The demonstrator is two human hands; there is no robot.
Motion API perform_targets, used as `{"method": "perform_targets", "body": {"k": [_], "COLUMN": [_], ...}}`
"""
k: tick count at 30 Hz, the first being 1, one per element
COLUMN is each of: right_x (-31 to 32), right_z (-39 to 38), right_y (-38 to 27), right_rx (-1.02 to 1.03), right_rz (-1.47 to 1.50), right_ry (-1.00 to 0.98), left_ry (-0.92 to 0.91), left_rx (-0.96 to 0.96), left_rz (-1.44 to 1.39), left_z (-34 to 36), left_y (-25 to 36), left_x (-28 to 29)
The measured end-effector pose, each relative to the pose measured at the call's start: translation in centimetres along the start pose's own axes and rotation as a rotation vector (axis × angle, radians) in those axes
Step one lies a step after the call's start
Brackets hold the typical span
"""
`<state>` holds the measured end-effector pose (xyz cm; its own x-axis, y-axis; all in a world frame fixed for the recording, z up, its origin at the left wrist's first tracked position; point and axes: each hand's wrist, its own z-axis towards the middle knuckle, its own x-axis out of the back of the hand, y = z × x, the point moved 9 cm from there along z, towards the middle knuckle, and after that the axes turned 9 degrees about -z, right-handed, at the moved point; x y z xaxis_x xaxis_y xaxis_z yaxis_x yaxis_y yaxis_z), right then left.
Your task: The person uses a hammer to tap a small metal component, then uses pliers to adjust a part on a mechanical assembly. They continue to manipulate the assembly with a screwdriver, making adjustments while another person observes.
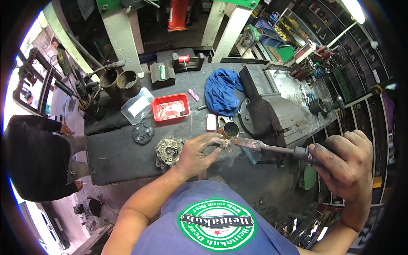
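My right hand (346, 163) is closed round the dark handle of a large soldering iron (278, 148). The iron points left across the bench's near edge, and its broad bit (246, 143) reaches the fingertips of my left hand (199, 155). Those fingers pinch a small metal part (226, 145), partly hidden by them; its kind I cannot make out. A faint haze hangs under the bit. Right behind the part stands a round brass-coloured tin (230, 129) with a dark inside. An opened alternator (168, 151) lies beside my left wrist.
Behind are a red tray (171, 107), a clear plastic lid (138, 105), a round black cover (143, 133), a blue cloth (223, 91) and a red solder spool (183, 58) on a stand. A heavy vise (272, 117) sits at right. Another person (32, 157) is at far left.
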<state>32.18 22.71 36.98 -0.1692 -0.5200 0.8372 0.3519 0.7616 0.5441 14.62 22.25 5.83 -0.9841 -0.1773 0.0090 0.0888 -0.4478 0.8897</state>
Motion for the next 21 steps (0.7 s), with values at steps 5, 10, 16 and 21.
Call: {"method": "perform_targets", "body": {"k": [5,10,16,21], "right_x": [-0.2,-1.5,-12.2,-29.8], "right_z": [-0.7,-2.4,-4.5,-2.6], "right_y": [0.7,2.7,6.3,-0.5], "right_rx": [-0.032,-0.108,-0.413,-0.989], "right_rz": [0.029,0.091,0.596,1.647], "right_ry": [0.02,0.057,0.134,-0.177], "left_ry": [-0.003,0.028,0.095,0.193], "left_rx": [0.023,0.031,0.085,0.117], "left_rz": [0.021,-0.02,-0.111,-0.057], "left_z": [0.0,0.0,-1.3,-3.9], "left_y": [0.4,0.9,0.0,-0.3], "left_x": [0.1,0.4,1.3,3.8]}}
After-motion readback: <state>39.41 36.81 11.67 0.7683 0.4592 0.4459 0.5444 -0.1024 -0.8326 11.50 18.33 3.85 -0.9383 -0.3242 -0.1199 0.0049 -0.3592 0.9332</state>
